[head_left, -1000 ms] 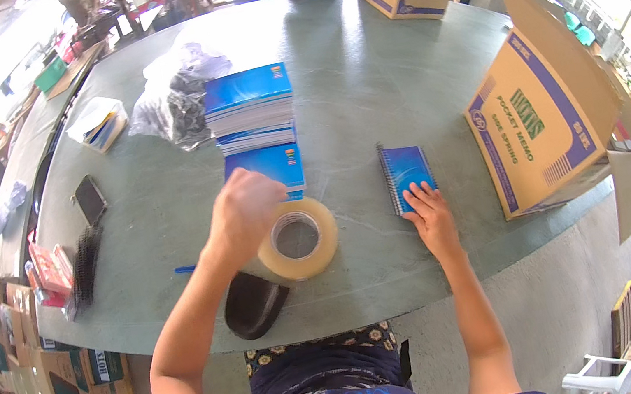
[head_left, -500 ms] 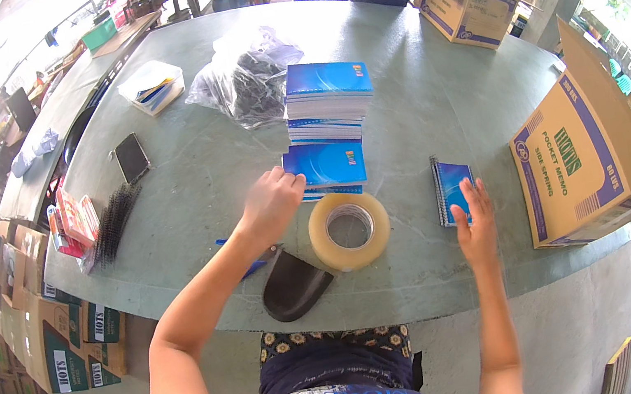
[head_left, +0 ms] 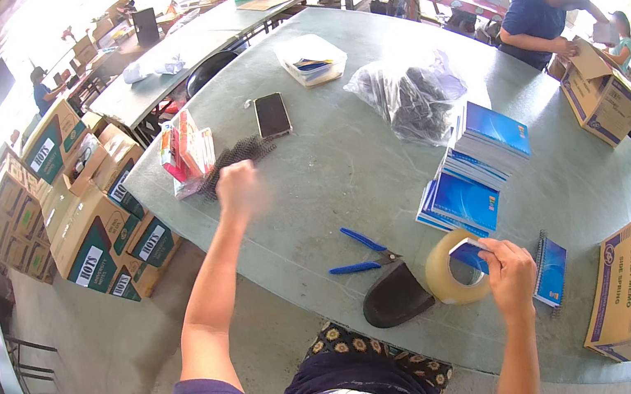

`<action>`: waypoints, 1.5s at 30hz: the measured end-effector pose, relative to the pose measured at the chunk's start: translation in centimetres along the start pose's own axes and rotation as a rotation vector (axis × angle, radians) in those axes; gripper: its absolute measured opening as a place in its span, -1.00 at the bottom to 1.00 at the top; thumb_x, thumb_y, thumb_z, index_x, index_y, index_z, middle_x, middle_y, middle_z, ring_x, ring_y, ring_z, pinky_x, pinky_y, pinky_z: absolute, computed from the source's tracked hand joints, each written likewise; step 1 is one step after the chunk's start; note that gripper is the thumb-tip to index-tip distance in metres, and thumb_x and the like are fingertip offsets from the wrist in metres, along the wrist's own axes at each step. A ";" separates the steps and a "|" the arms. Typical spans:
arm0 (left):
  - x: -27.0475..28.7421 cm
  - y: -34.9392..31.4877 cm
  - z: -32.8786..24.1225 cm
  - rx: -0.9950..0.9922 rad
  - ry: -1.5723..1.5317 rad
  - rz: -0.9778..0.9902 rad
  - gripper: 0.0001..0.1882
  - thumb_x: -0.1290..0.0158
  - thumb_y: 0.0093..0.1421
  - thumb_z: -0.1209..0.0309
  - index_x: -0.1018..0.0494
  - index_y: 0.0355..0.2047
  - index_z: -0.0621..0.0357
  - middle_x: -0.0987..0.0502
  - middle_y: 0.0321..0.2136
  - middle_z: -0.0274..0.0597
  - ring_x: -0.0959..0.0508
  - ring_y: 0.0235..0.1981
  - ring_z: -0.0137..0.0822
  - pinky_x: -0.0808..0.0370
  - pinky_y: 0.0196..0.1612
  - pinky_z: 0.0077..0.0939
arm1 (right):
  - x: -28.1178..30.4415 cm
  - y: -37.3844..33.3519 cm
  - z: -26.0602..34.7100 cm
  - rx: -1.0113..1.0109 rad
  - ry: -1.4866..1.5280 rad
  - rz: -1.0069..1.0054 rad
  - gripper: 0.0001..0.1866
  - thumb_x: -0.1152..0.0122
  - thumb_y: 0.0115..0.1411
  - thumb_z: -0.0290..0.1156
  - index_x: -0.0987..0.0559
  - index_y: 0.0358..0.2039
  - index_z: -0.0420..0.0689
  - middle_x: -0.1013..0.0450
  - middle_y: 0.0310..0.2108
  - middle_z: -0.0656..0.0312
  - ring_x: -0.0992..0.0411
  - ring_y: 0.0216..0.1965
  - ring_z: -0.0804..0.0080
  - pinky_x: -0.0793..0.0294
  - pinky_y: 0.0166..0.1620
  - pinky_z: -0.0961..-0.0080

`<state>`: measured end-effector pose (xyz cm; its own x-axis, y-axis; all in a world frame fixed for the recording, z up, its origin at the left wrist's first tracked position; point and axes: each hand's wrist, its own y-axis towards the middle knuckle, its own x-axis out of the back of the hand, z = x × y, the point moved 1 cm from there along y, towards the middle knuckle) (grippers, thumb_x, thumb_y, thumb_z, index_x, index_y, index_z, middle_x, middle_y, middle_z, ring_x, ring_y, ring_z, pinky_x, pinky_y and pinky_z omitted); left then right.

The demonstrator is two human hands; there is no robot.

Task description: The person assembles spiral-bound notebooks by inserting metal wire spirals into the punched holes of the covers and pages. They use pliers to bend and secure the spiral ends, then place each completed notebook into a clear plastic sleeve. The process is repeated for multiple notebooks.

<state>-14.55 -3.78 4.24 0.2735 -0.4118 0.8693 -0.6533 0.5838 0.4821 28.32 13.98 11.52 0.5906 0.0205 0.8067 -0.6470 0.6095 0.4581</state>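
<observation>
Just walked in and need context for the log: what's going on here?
A person's right hand holds a small blue-and-white paper notepad over a wide roll of clear tape. Their blurred left hand is by a heap of black spiral coils; whether it grips one isn't clear. One blue spiral-bound notepad lies right of the tape, and blue-covered pads stand stacked beyond. Across the table, a co-worker handles a brown cardboard box.
</observation>
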 end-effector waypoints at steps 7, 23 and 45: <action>-4.1 -1.0 5.3 0.044 0.218 0.041 -0.82 -0.09 0.11 0.33 -0.48 -0.40 0.20 -0.48 -0.36 -0.10 -0.54 -0.25 -0.07 -0.52 -0.23 -0.26 | -1.9 -0.3 -1.5 -0.043 -0.036 -0.013 -0.83 -0.23 0.02 -0.48 -0.63 -0.32 -0.14 -0.54 -0.42 0.13 -0.48 -0.40 0.18 -0.36 -0.27 0.37; 5.0 -1.4 -16.8 -0.005 -1.310 0.271 -0.65 -0.15 0.17 0.38 -0.39 -0.05 0.15 -0.52 -0.42 -0.26 -0.50 -0.37 -0.51 -0.45 -0.29 -0.57 | -1.9 -0.5 -1.5 0.023 -0.002 -0.071 -0.83 -0.24 0.00 -0.49 -0.65 -0.33 -0.07 -0.55 -0.45 0.21 -0.49 -0.43 0.29 -0.35 -0.31 0.43; 6.0 -8.6 -23.9 -0.485 -1.266 0.427 -0.86 -0.17 0.08 0.55 -0.54 -0.32 0.29 -0.60 -0.39 -0.13 -0.59 -0.37 -0.40 -0.52 -0.31 -0.53 | -2.2 0.1 0.0 -0.089 0.069 -0.001 -0.80 -0.20 0.05 -0.45 -0.63 -0.26 -0.01 -0.57 -0.29 0.22 -0.52 -0.33 0.27 -0.41 -0.21 0.41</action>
<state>9.57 5.46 7.98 -0.8554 -0.3331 0.3966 -0.1501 0.8923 0.4258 26.90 14.01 9.80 0.6249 0.0723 0.7773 -0.6030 0.6771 0.4218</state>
